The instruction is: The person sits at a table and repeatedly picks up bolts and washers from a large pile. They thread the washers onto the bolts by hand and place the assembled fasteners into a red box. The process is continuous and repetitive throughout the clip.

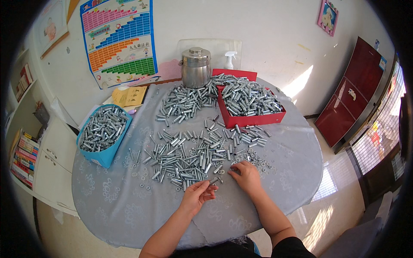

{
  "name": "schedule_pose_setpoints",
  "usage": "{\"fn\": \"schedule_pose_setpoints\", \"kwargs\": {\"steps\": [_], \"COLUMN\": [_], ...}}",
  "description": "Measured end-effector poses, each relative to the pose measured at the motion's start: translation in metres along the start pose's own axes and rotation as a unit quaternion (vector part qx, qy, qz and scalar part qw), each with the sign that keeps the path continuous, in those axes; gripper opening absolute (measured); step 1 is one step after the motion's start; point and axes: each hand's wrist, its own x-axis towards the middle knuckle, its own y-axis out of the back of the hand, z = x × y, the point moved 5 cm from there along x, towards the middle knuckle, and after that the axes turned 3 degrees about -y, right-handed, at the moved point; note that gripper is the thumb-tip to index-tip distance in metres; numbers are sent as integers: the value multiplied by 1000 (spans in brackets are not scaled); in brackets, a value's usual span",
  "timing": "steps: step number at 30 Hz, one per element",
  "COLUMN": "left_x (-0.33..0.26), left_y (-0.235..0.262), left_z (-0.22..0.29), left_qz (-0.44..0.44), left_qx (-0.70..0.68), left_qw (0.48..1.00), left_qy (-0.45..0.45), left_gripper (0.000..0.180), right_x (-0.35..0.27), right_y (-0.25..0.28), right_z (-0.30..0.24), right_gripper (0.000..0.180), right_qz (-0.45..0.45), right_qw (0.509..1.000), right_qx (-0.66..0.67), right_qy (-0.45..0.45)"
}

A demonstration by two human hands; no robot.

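Observation:
My left hand is at the near edge of the loose pile, its thumb and fingers pinched on a small metal bolt that points up and to the right. To its right, my right hand has thumb and forefinger closed low over the table, beside scattered nuts and washers. Whatever those fingertips hold is too small or too hidden to name. Just beyond both hands spreads a pile of silvery bolts and metal sleeves. More washers lie at the pile's left side.
A blue basin full of metal parts stands at the left. Farther back are a heaped red box, another mound of parts, a steel canister and a spray bottle. A grey cloth covers the round-edged table.

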Motion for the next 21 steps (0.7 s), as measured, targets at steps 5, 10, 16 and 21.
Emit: {"fn": "schedule_pose_setpoints", "kwargs": {"steps": [5,10,16,21], "left_x": [2,1,-1,-1], "left_y": [3,3,2,3], "left_z": [2,1,1,3], "left_qz": [-10,-1,7,31], "left_qx": [-34,4,31,73], "left_qw": [999,1000,999,997], "left_qy": [-8,1,-1,-16], "left_gripper": [15,18,20,21], "right_x": [1,-3,-7,-8], "right_y": [0,-8,-10,-5], "right_z": [-1,-8,-20,-26], "right_gripper": [20,16,20,18], "right_qz": [-18,-68,-136,-137], "right_qw": [999,869,833,873], "right_qx": [45,485,536,466], "right_qy": [-8,-65,-8,38]}}
